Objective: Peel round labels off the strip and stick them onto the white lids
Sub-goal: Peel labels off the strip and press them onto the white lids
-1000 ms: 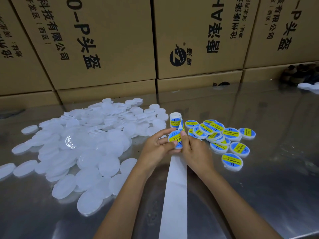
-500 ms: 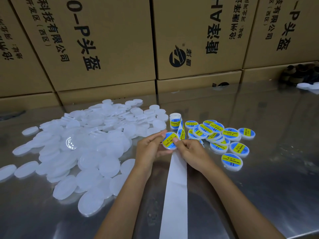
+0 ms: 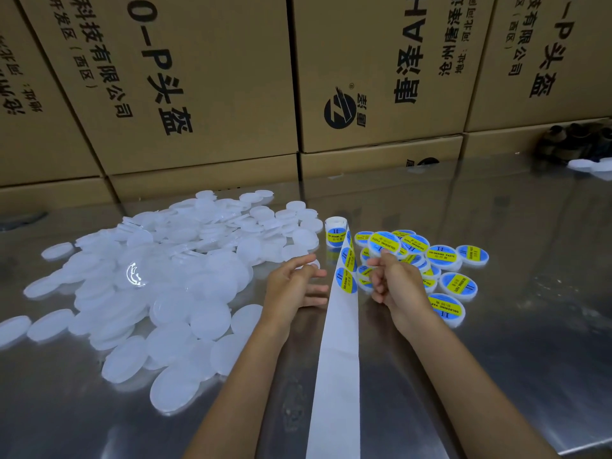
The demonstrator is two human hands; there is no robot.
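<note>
A white backing strip (image 3: 337, 352) runs from a small label roll (image 3: 335, 230) toward me down the middle of the steel table. Blue-and-yellow round labels (image 3: 346, 280) sit on its far part. My right hand (image 3: 395, 286) is just right of the strip, fingers curled, pinching the lower edge of a labelled lid (image 3: 384, 242) held over the heap of labelled lids (image 3: 458, 286). My left hand (image 3: 293, 288) lies left of the strip with relaxed fingers. Its fingertips reach a plain white lid (image 3: 313, 265) at the edge of the large pile of white lids (image 3: 165, 279).
Stacked cardboard boxes (image 3: 205, 94) wall off the back of the shiny metal table (image 3: 496, 359). Dark objects (image 3: 576, 144) and a few white lids (image 3: 589, 165) lie at the far right rear. The table's near edge shows at bottom right.
Both hands held one labelled lid over the strip. The hands have parted: the right carried the lid right toward the labelled heap, the left let go and moved left to the white lids.
</note>
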